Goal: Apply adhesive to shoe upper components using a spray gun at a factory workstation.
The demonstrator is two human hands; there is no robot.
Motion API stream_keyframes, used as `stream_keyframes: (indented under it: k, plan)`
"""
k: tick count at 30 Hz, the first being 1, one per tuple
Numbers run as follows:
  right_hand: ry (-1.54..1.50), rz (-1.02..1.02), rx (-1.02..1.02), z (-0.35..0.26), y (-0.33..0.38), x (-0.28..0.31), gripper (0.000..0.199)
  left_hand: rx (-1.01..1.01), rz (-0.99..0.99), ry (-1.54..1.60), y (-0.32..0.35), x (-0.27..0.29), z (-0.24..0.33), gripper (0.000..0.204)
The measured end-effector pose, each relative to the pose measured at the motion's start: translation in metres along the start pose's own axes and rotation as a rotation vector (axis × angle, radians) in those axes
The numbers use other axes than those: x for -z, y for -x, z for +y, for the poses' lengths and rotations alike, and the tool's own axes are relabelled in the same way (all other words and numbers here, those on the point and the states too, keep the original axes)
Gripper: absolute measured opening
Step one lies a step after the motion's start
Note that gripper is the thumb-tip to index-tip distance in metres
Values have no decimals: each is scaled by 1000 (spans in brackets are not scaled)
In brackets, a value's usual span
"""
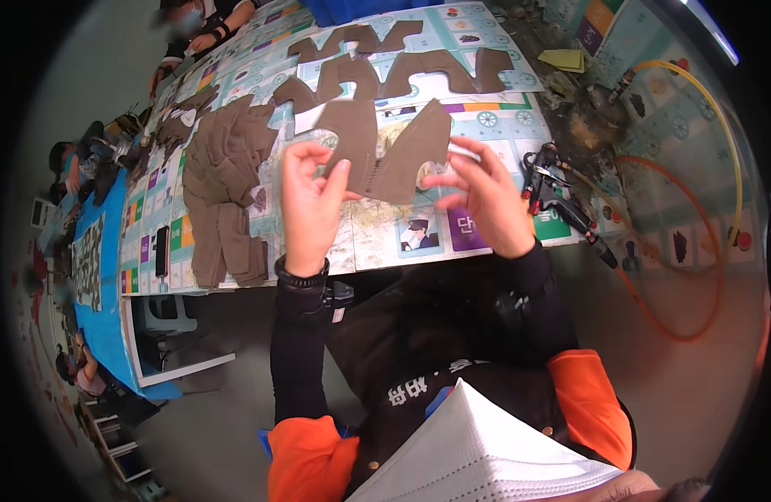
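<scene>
Above the near part of the table I have a brown V-shaped cut piece [402, 163], flat like fabric or leather, with a row of small notches along its middle. My left hand [308, 197] pinches its left lower side between thumb and fingers. My right hand [490, 197] is beside its right edge, fingers apart and curved; whether a fingertip touches the edge I cannot tell. Beyond it, several zigzag brown pieces [394, 75] lie in rows on the table. Left of my left hand is a heap of stacked brown pieces [222, 184].
A spray gun [565, 205] with an orange hose [719, 276] lies at the table's right edge. A yellow hose [733, 142] arches behind it. A black phone [162, 251] lies at the left. A blue container [360, 10] stands at the back. Another person [201, 33] sits at the far left.
</scene>
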State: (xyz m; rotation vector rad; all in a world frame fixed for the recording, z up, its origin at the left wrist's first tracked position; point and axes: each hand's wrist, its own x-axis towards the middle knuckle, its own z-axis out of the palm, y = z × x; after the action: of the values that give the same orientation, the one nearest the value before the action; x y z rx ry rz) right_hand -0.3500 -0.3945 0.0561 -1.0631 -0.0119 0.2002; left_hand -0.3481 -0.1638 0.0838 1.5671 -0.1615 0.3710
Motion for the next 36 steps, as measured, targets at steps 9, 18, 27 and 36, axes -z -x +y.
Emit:
stream_keyframes:
  k: [9,18,27,36]
  plan:
    - [427,148,191,1,-40,16,14,-66,-196,-258,-5,3,-38,22]
    - [1335,150,225,11,-43,27,18,152,-215,-474,4,8,-65,26]
    - [1772,169,441,-63,48,88,45,-78,-69,-726,41,38,-30,22]
    - [1841,7,198,-59,46,122,71,-328,45,-724,57,32,-47,16]
